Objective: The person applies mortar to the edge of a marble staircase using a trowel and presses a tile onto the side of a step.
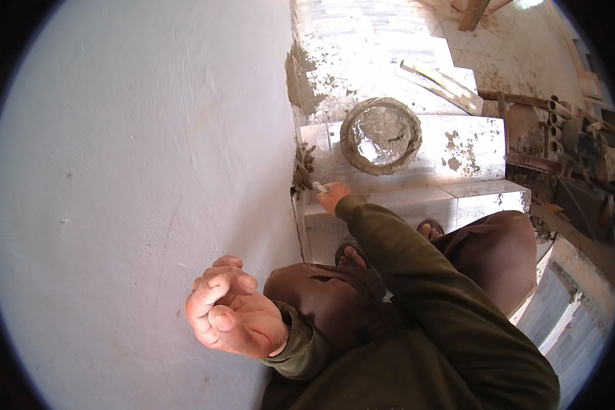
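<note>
One white wall [130, 171] fills the view, and the tiled floor [471, 147] meets it. One mortar pan [380, 134] sits within arm's reach of the joint. Left hand [234, 318] hangs empty, fingers loosely curled. Right hand [333, 196] is closed around one trowel [309, 179], blade pressed into the wall-floor seam.
</note>
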